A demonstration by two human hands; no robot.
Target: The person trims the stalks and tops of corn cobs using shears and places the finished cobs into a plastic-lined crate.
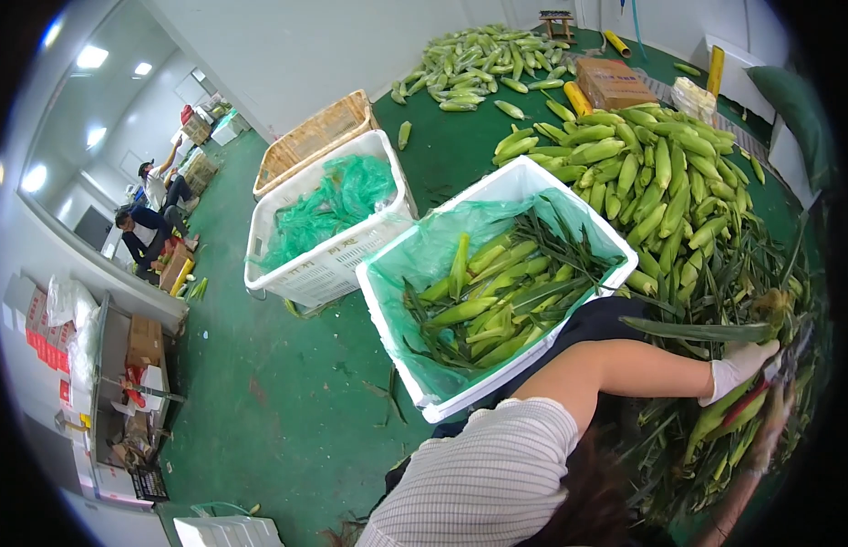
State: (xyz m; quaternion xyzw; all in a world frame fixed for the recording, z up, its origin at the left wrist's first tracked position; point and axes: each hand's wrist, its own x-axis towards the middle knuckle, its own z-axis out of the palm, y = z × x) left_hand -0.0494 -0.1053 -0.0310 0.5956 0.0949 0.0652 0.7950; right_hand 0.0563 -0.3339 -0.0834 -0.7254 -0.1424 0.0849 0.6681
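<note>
My left arm stretches to the right, and its white-gloved hand (739,370) closes on an unhusked ear of corn (718,415) with long leaves. From the lower right comes my right forearm (760,451); the hand beyond it is smeared and partly hidden by leaves near the same ear. A narrow red strip (750,406) shows beside the ear, its kind unclear. Under both hands lies a heap of stripped leaves and husks (666,447). A white foam box (392,342) lined with green plastic stands left of my arm, holding ears of corn (497,301) and loose leaves.
Beyond the box spreads a large corn pile (661,173), with wrapped ears (483,64) farther back. A white crate (310,287) with green plastic and a tan basket (315,137) stand left. A cardboard box (614,84) sits behind the pile. Two people (155,214) are at far left.
</note>
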